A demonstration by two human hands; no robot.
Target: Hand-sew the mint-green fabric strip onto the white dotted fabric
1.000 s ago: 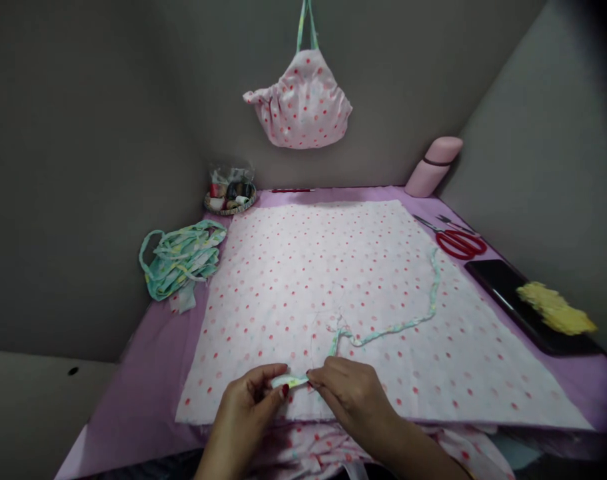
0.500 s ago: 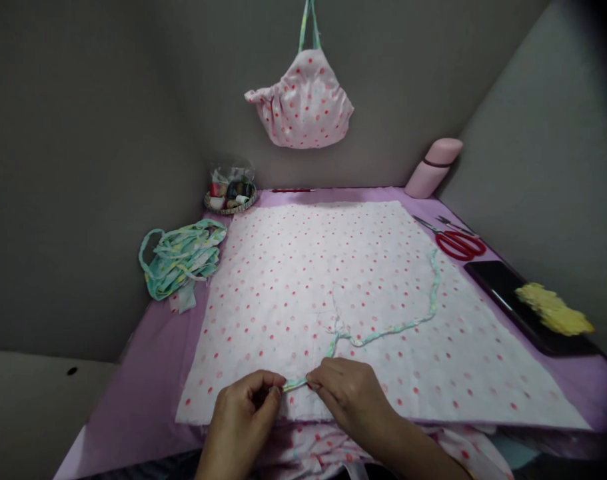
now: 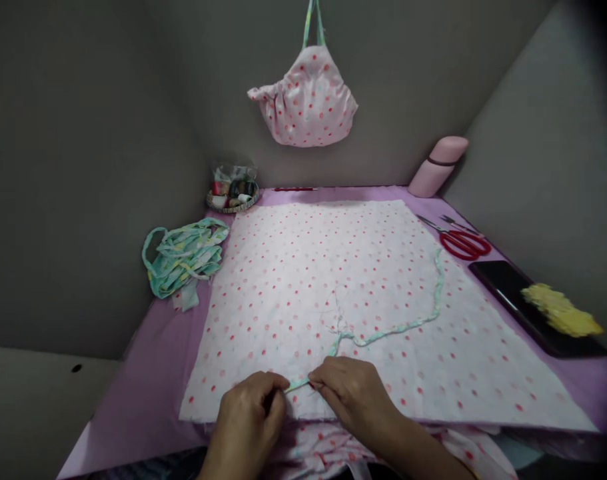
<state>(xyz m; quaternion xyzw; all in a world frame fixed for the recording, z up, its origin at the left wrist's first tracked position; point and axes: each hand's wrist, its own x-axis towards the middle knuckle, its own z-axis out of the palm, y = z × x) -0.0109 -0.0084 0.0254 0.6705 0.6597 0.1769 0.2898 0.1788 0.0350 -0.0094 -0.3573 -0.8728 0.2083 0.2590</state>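
Observation:
A narrow green-and-yellow fabric cord [image 3: 393, 330] runs in a bend across the white dotted cloth [image 3: 303, 267] and comes back to my hands at the near edge. My left hand [image 3: 253, 410] pinches the cord between thumb and forefinger. A short way to the right, my right hand [image 3: 350, 393] pinches it too, with a short stretch of cord taut between them. A tiny dark red spot shows at my right fingertips; I cannot make out what it is. Loose threads [image 3: 339, 313] lie on the cloth just beyond the right hand.
Left, a heap of green fabric strips [image 3: 186, 257] and a small basket [image 3: 233, 200] with spools. Right, red-handled scissors [image 3: 466, 245], a dark phone [image 3: 508, 293] with a yellow piece [image 3: 563, 310] on it, and a pink bottle [image 3: 438, 167]. A dotted cloth piece [image 3: 310, 103] hangs behind.
The view has shifted slightly, so most things sit a little further right. Both hands keep their pinch on the cord, and the left thumb and finger look closer together.

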